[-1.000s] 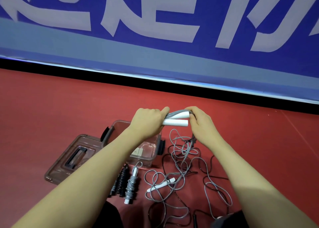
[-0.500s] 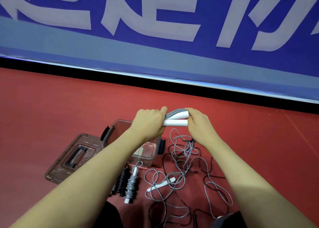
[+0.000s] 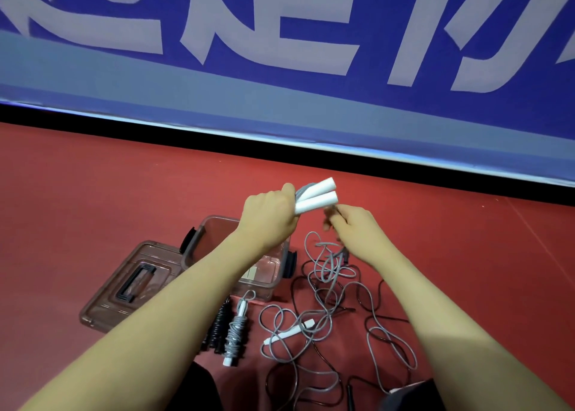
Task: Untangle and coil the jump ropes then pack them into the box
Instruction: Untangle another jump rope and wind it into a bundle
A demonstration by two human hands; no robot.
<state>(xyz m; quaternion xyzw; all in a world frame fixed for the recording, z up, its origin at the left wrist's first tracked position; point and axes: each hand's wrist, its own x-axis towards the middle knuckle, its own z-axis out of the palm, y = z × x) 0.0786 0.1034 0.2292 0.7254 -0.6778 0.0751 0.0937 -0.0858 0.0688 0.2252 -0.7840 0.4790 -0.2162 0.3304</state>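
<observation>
White handles point(image 3: 315, 199), two of them side by side, stick out toward 2 o'clock from the left hand point(image 3: 269, 214), whose grip is curled tight round their lower ends and the grey cord bent over beside them. At 4 o'clock from the handles, the right hand point(image 3: 353, 224) is blurred; its fingers look pinched near a dark cord end, but whether they hold anything I cannot tell.

Below the right hand, at 6 o'clock, a grey rope point(image 3: 329, 286) hangs and spreads into loose loops on the red floor point(image 3: 93, 193), crossed with a black rope point(image 3: 370, 305). A third white handle point(image 3: 287, 333) lies among those loops. At 9 o'clock from the tangle, two finished coils lie side by side, a black coil point(image 3: 219, 326) and a grey coil point(image 3: 236, 333). Just beyond them sits the open clear box point(image 3: 214, 233), partly hidden by the left forearm, with its lid point(image 3: 130, 283) touching it at 8 o'clock.

Judging by this, the step in hand is freeing the grey rope from the black one before coiling. Next, the right hand likely needs to draw the grey cord clear of the tangle, then wind it round the held handles.
</observation>
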